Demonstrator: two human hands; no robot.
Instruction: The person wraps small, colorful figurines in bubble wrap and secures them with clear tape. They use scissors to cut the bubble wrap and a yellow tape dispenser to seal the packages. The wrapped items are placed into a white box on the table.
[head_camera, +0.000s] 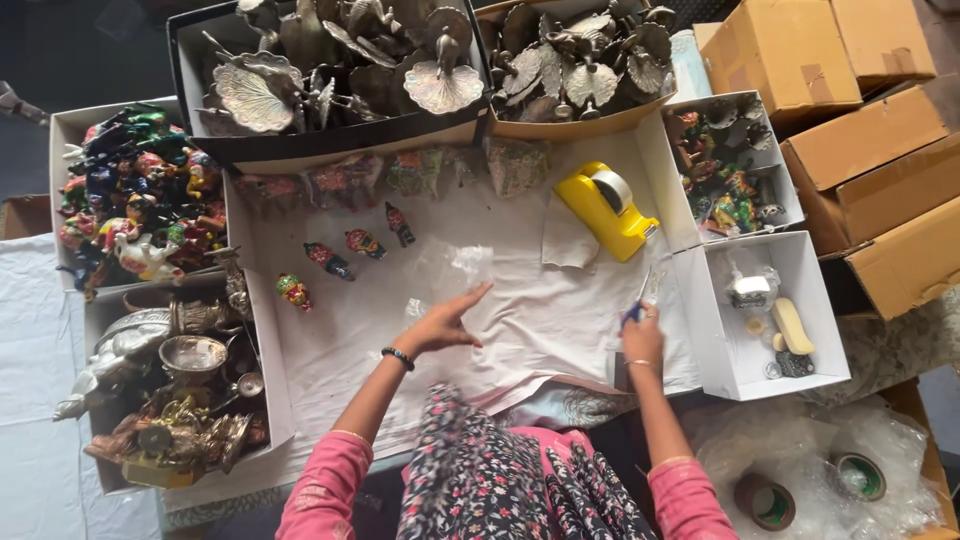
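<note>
White cloth (520, 330) under both hands, boxes of figurines (140, 200) around

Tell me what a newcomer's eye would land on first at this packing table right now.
Probably the yellow tape dispenser, bright against the white cloth right of centre. Next, the box of metal leaf-shaped pieces along the top edge and the box of colourful painted figurines at the left. In the middle, the left hand rests flat on the cloth while the right hand holds blue-handled scissors.
</note>
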